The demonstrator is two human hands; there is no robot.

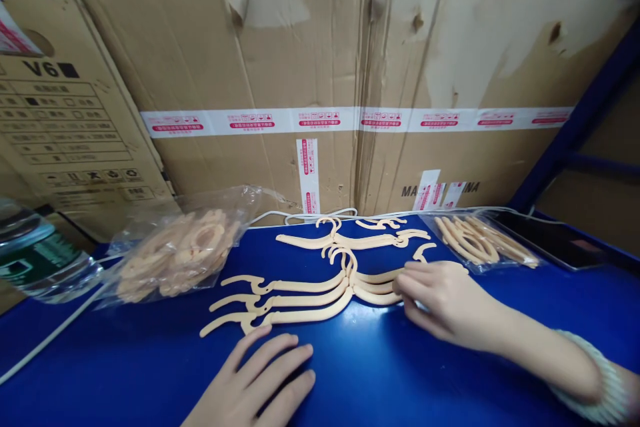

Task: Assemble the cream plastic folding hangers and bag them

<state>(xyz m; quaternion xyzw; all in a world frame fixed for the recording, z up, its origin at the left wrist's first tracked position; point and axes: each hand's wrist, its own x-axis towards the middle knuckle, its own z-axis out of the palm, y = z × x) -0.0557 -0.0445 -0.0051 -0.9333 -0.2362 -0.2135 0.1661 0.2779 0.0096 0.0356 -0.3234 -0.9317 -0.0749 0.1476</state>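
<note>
Several thin beige plastic hangers [300,293] lie fanned on the blue table [380,373], hooks meeting near the middle. Another pair of beige hangers [355,239] lies behind them. My right hand [440,303] rests on the right arms of the front hangers, fingers stretched and pressing on them. My left hand [260,383] lies flat on the table, fingers spread, fingertips just touching the nearest hanger's lower arm. It holds nothing.
A clear bag of beige ring-shaped parts [180,253] lies at left, beside a water bottle [35,260]. A smaller bag of beige pieces [480,240] and a dark phone [555,240] lie at right. Cardboard boxes [320,67] wall the back. A white cable [50,337] crosses the left.
</note>
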